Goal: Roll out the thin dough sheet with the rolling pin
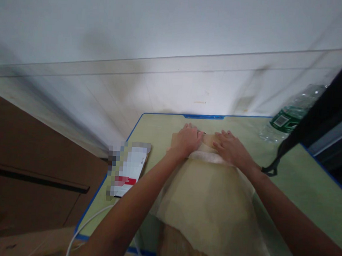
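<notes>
- The thin sheet (207, 196) is pressed at its far end by the open left hand (190, 140) and right hand (231, 148).
- Its remainder is spread toward the table's (156, 127) near edge.

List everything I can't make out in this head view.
All in the head view:
- Paper under the left hand and right hand: hidden by the palms.
- Sheet's near end: cut off by the bottom edge.
- Brown item: mostly covered by the sheet, so unidentifiable.
- Phone: left side pixelated, screen text too small.
- Bottle's top: hidden behind the black strap.
- Cable's ends: hidden or out of frame.
</notes>
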Demonstrator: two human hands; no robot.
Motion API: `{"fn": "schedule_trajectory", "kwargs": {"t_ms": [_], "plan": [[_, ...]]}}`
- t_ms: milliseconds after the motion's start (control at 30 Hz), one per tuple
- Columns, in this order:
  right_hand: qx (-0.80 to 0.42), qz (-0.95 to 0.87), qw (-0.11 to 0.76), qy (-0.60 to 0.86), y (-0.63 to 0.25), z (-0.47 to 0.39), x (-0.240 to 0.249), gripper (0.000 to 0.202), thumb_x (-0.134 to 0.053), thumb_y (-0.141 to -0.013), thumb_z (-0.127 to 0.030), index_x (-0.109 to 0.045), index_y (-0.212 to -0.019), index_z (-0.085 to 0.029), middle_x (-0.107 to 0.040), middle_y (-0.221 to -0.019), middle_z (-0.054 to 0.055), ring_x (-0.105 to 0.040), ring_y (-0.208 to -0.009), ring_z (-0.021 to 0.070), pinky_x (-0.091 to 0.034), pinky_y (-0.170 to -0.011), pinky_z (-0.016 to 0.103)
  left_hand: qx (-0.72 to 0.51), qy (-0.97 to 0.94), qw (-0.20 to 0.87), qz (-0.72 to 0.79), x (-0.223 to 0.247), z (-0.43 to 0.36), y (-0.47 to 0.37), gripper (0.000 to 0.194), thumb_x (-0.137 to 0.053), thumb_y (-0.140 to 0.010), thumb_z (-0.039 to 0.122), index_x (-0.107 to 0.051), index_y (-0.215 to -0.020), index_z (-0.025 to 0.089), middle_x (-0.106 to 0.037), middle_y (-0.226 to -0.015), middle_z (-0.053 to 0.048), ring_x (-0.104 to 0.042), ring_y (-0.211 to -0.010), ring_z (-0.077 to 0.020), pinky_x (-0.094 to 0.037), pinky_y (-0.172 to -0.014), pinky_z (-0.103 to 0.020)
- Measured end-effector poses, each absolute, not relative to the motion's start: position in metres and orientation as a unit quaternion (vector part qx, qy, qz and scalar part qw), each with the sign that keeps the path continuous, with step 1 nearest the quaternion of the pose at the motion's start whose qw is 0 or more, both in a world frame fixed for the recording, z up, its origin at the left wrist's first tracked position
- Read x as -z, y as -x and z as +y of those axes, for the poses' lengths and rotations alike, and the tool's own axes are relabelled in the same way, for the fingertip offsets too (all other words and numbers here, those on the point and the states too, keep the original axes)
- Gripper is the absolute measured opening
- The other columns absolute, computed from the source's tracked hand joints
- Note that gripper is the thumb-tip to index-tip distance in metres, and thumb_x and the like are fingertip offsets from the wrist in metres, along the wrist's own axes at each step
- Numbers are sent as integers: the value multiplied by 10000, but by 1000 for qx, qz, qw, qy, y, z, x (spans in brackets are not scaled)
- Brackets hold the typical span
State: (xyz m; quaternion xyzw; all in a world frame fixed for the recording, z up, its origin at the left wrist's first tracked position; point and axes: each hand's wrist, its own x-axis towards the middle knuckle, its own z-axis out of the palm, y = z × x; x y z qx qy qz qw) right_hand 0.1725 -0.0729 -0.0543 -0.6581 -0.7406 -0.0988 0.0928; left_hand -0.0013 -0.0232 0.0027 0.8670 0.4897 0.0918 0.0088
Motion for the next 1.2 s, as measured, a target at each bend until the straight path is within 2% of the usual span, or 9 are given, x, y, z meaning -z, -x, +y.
{"fn": "schedule_trajectory", "kwargs": {"t_ms": [67, 167, 333, 567, 733, 1200], "plan": [[104, -732, 77, 669, -167, -83, 51, 484, -347, -919, -333, -481, -1331, -119, -468, -1395, 182, -395, -1303, 342, -400, -986, 507, -79, -862, 8, 501, -1, -31, 4, 453, -305, -974, 382, -565, -1206, 93, -524, -1315, -175, -424, -1284, -282, -410, -982, -388], [112, -728, 56, 674, -157, -103, 45, 482, -307, -932, -328, -497, -1327, -128, -463, -1404, 167, -382, -1312, 346, -398, -985, 530, -44, -856, 21, 515, 0, -48, 9, 516, -282, -973, 431, -469, -1327, 105, -400, -1436, -189, -318, -1358, -324, -323, -1054, -463], [121, -737, 84, 660, -139, -146, 41, 472, -243, -959, -301, -561, -1255, -118, -514, -1356, 173, -432, -1286, 311, -433, -972, 490, -29, -878, 18, 478, -1, -85, 23, 561, -226, -972, 486, -459, -1340, 133, -372, -1461, -173, -276, -1378, -324, -247, -1099, -475], [117, -724, 114, 671, -121, -200, 28, 442, -258, -971, -313, -600, -1179, -125, -635, -1203, 156, -591, -1124, 246, -485, -924, 399, -57, -890, 23, 453, 0, -139, 45, 498, -217, -987, 424, -478, -1315, 154, -430, -1436, -123, -368, -1335, -288, -317, -1064, -495], [142, -734, 153, 647, -119, -229, 29, 442, -263, -973, -312, -640, -1100, -118, -690, -1100, 130, -654, -1003, 239, -535, -837, 385, -81, -888, 40, 450, 2, -175, 59, 457, -258, -982, 381, -469, -1317, 151, -460, -1419, -97, -408, -1307, -272, -252, -1095, -550], [210, -748, 189, 600, -109, -281, 27, 435, -260, -976, -259, -646, -1055, -76, -701, -1073, 123, -676, -945, 212, -574, -780, 356, -115, -891, 3, 439, 8, -230, 76, 433, -352, -957, 379, -520, -1245, 103, -604, -1239, -135, -498, -1218, -272, -335, -1063, -497]]}}
